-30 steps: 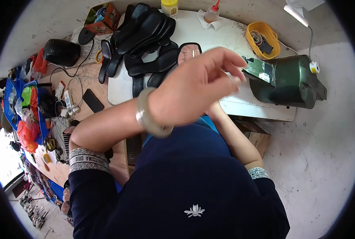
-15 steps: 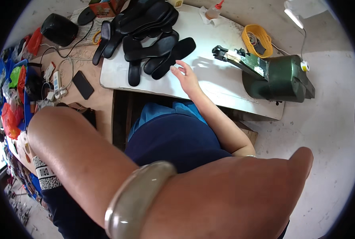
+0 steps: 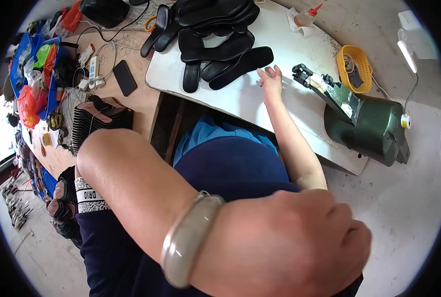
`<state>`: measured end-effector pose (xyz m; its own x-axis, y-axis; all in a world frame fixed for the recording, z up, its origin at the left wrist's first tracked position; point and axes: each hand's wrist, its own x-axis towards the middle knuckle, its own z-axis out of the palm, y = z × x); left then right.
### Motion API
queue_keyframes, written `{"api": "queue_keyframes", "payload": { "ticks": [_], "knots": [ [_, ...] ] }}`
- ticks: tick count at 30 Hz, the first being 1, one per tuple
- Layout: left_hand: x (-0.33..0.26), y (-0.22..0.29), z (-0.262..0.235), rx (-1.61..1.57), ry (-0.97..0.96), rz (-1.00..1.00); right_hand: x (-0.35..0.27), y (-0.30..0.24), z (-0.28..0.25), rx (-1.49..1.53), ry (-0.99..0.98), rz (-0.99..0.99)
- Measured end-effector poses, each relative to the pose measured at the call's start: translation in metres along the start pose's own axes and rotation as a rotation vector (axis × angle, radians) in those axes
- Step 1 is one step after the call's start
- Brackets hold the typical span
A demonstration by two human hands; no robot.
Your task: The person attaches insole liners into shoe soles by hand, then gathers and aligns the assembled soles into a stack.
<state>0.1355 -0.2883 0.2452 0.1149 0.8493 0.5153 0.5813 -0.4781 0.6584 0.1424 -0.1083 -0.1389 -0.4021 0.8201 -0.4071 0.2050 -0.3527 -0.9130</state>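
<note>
My left hand (image 3: 300, 237) is raised very close in front of me, large and partly blurred, with a pale bangle (image 3: 191, 242) on its wrist. Its fingers are curled inward, and whatever they may hold is hidden. My right hand (image 3: 271, 81) is over the white table (image 3: 240, 106), fingers apart and nothing seen in them. The tips are just beside the end of a black shoe insole (image 3: 243, 68). More black insoles (image 3: 215, 49) lie overlapping in a heap beyond it. To the right stands a dark green cylindrical machine (image 3: 374, 126) with a black clamp-like end.
A yellow basket (image 3: 347, 49) and a red-tipped squeeze bottle (image 3: 305, 17) stand at the back right. On the brown table to the left are a phone (image 3: 125, 78), a power strip (image 3: 93, 72) and a bundle of dark soles (image 3: 101, 119). Blue bins (image 3: 52, 106) hold plastic bags.
The table scene has shifted rightward in my view. My left hand has dropped slightly, its fingers now visibly curled. My right hand has remained open beside the insoles.
</note>
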Motion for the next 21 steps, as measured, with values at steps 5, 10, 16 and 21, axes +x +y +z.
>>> {"api": "queue_keyframes", "payload": {
  "ticks": [5,10,16,21],
  "knots": [
    [-0.044,-0.134,0.003,0.277,0.284,-0.61,0.012,-0.01,-0.005,0.035,-0.097,0.056],
    [-0.144,-0.32,0.046,0.69,0.079,-0.965,0.009,-0.022,-0.024,-0.034,-0.242,0.214],
    [-0.146,-0.359,0.057,0.808,-0.257,-1.094,0.013,-0.021,-0.047,-0.115,-0.265,0.229],
    [-0.111,-0.345,0.068,0.684,-0.225,-1.247,0.024,-0.001,-0.067,0.02,-0.29,0.29]
  ]
}}
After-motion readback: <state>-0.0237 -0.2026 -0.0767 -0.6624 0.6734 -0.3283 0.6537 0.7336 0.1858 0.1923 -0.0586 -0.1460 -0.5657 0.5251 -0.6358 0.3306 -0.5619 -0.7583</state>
